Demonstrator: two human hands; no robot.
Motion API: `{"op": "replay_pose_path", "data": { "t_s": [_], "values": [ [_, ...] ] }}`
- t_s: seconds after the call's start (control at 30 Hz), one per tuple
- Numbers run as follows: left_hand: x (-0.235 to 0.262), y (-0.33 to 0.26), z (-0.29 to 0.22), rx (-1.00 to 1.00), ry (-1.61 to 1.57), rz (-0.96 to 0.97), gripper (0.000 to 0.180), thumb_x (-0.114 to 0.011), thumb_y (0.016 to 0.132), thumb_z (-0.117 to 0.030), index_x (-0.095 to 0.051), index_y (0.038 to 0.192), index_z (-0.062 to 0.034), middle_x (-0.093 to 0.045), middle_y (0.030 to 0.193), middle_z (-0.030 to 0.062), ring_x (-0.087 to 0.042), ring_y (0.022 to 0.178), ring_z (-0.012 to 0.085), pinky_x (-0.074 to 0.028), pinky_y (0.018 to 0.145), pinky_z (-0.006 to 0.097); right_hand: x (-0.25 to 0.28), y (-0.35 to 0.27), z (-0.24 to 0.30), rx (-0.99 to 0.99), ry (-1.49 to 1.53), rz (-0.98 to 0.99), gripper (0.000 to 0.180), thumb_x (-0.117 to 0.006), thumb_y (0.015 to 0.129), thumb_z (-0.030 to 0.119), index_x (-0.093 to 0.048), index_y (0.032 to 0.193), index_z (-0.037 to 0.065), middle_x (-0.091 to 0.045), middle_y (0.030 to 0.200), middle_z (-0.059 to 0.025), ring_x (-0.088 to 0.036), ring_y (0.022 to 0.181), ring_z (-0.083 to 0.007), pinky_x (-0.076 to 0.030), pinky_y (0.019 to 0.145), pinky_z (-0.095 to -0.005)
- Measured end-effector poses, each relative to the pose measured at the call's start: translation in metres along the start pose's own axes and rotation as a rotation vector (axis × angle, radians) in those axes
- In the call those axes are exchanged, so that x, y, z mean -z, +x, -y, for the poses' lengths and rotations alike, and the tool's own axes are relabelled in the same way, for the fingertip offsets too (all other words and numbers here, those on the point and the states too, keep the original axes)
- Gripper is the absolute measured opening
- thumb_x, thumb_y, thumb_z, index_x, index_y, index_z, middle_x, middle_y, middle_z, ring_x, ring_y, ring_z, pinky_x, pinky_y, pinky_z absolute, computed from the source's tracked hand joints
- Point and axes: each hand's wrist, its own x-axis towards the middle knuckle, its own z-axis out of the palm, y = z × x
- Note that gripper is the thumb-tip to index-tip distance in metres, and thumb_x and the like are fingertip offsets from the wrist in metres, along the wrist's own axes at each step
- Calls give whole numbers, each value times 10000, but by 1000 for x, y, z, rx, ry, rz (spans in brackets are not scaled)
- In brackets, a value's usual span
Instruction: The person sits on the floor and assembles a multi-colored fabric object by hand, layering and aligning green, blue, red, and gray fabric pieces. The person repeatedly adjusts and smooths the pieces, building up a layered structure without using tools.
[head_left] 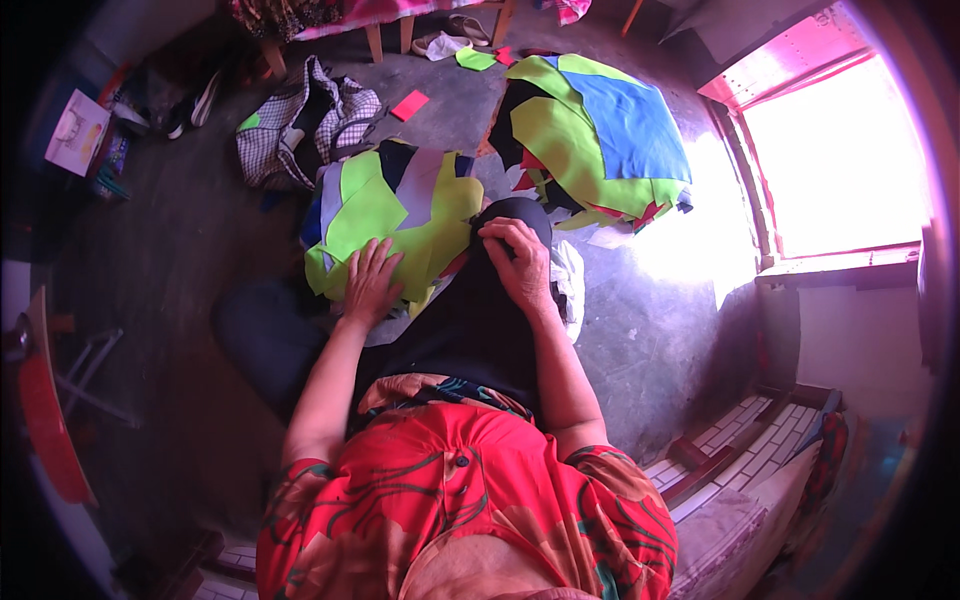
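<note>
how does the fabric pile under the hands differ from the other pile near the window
The near pile has lime green on top with grey and navy pieces; the far pile is topped by a blue sheet. The left hand presses on the near pile; the far pile lies untouched. Both sit on the floor, stacked in cut fabric pieces.

Two fabric piles (pixel 400 215); perhaps two sandals (pixel 455 30)

A pile of cut cloth pieces (pixel 400 225) lies on the floor, mostly bright green with some grey and dark blue. The left hand (pixel 370 282) lies flat on it. The right hand (pixel 520 262) pinches its edge beside a black cloth (pixel 470 320)
</note>
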Motion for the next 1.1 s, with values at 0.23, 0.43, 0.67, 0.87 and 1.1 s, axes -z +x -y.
{"op": "replay_pose_path", "data": {
  "t_s": [0.23,0.43,0.67,0.87,1.1],
  "values": [
    [1,-2,-4,-13,-12,-7,563,-675,752,-205,-477,1277,-161,-342,1446,72,-257,1372,277,-188,1110,496,13,-3,-8,-151,409,14,134,-626,837,-9,-643,966,21,-641,924,-57,-622,870,-140,-474,770,-246],
    [12,-2,-4,11,-7,21,573,-684,732,-180,-480,1267,-171,-340,1443,61,-257,1372,273,-191,1115,492,51,23,-32,-281,437,-58,124,-626,862,29,-652,983,24,-659,888,-8,-588,783,-67,-467,723,-218],
    [18,-2,4,13,2,-6,559,-687,721,-178,-491,1244,-175,-351,1430,48,-268,1368,260,-202,1111,493,89,95,-29,-187,-138,-236,125,-627,848,92,-678,962,81,-683,878,-42,-614,727,-115,-485,661,-262],
    [30,6,9,49,-39,31,576,-699,712,-175,-486,1247,-179,-347,1432,49,-263,1372,258,-189,1112,497,96,185,-69,-29,-414,-299,168,-629,836,138,-628,995,85,-653,911,-98,-645,829,-262,-497,731,-374],
    [35,-14,39,74,-152,-22,651,-749,660,-187,-497,1260,-188,-371,1422,74,-276,1368,288,-203,1098,520,66,256,-106,32,-680,-166,469,-700,804,272,-572,1197,50,-595,1209,-121,-536,1136,-293,-413,974,-366]
  ]
}}
